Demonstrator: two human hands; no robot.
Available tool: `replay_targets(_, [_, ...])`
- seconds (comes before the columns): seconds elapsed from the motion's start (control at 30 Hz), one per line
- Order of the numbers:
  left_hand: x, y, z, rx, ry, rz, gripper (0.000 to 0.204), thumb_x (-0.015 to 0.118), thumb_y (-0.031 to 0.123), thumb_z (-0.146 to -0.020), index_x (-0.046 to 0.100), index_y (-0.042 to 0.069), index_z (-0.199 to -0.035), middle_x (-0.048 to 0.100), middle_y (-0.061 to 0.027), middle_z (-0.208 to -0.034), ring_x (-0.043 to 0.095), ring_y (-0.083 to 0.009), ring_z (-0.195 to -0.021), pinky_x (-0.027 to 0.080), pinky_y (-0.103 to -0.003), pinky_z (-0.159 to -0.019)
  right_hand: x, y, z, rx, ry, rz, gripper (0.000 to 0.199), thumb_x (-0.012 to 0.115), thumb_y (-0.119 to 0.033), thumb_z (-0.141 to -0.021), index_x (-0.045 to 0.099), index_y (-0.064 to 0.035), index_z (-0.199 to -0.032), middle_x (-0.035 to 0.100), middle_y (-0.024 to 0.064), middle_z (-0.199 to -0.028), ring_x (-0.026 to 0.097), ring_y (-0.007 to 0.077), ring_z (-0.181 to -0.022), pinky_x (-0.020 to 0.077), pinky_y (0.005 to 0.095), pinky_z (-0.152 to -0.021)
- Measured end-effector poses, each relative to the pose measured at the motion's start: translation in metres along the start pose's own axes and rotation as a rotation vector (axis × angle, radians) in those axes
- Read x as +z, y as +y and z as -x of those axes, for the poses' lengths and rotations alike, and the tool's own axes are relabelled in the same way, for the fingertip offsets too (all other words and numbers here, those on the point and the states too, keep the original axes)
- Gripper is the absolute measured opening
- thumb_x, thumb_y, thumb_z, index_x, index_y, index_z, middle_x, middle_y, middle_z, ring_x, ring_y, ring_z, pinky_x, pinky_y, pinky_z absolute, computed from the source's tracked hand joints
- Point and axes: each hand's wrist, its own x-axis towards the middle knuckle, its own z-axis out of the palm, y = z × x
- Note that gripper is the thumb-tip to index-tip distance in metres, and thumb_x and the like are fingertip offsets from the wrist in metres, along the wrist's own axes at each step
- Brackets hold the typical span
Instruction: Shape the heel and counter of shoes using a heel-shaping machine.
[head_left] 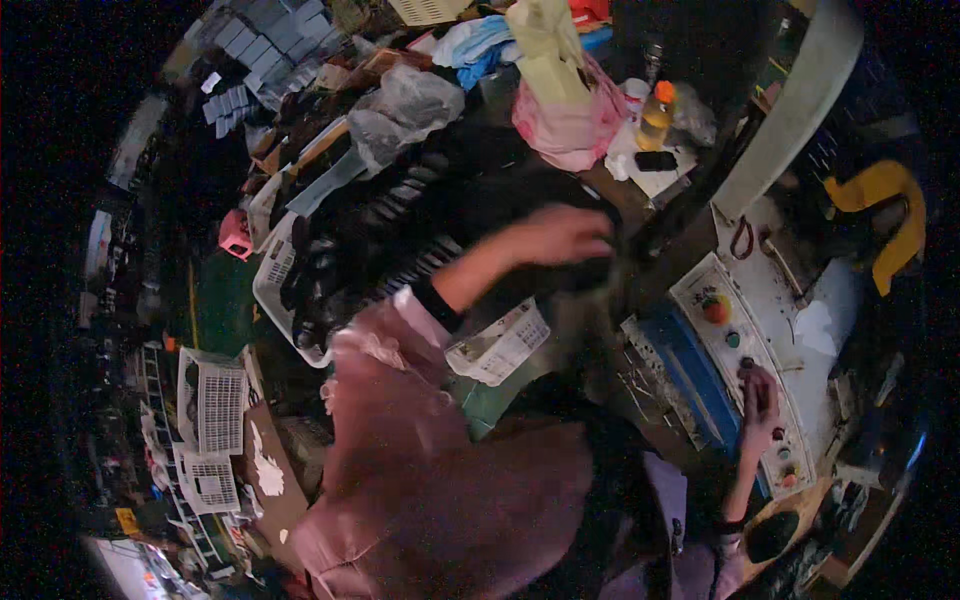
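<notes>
My left hand [568, 236] reaches across the middle over dark machinery. It is smeared by motion, and I cannot make out whether its fingers hold anything. My right hand [760, 403] is at the pale control panel [707, 278] on the right. Its fingertips come together at a small dark knob [747, 364]. Along the same panel sit a large orange-red button [715, 309] and a small green button [733, 340]. Below my left hand a white slotted basket [503, 343] stands tilted, partly hidden by my sleeve.
A blue metal part [685, 375] runs beside the panel. Another white basket [275, 285] holds black pieces at the left. White crates [212, 402] stand lower left. At the back lie a pink bag [575, 120], an orange-capped bottle [655, 118] and a clear plastic bag [405, 112]. A yellow bracket [890, 205] rises at far right.
</notes>
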Motion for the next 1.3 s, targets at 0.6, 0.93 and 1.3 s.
replay_targets(0.6, [0.153, 0.198, -0.130, 0.699, -1.125, 0.342, 0.044, 0.068, 0.040, -0.077, 0.062, 0.001, -0.095, 0.063, -0.0142, -0.077, 0.061, -0.0202, -0.072, 0.046, -0.037, -0.064, -0.034, -0.125, 0.050, 0.020, -0.550, 0.624, 0.042, 0.071, -0.043, -0.074, 0.065, -0.0073, -0.095, 0.063, 0.0159, -0.076, 0.061, 0.0317, -0.071, 0.0466, 0.0382, -0.062])
replay_targets(0.93, [0.191, 0.335, -0.195, 0.737, -1.000, 0.363, 0.033, 0.069, 0.031, -0.076, 0.060, 0.002, -0.090, 0.059, -0.0151, -0.073, 0.057, -0.0217, -0.068, 0.044, -0.036, -0.063, -0.143, -0.092, 0.111, 0.101, -0.183, 0.430, 0.047, 0.069, -0.049, -0.072, 0.060, -0.0035, -0.079, 0.058, 0.0191, -0.070, 0.058, 0.0371, -0.068, 0.0428, 0.0403, -0.056])
replay_targets(1.3, [0.150, 0.485, -0.312, 0.398, -0.383, 0.969, 0.015, 0.060, 0.008, -0.084, 0.063, 0.001, -0.097, 0.059, 0.0032, -0.089, 0.052, -0.0063, -0.083, 0.043, -0.022, -0.074, -0.354, -0.127, 0.114, 0.026, 0.525, -0.089, 0.020, 0.064, -0.023, -0.085, 0.063, -0.0043, -0.090, 0.058, -0.0032, -0.084, 0.050, 0.0050, -0.082, 0.0422, 0.0234, -0.072])
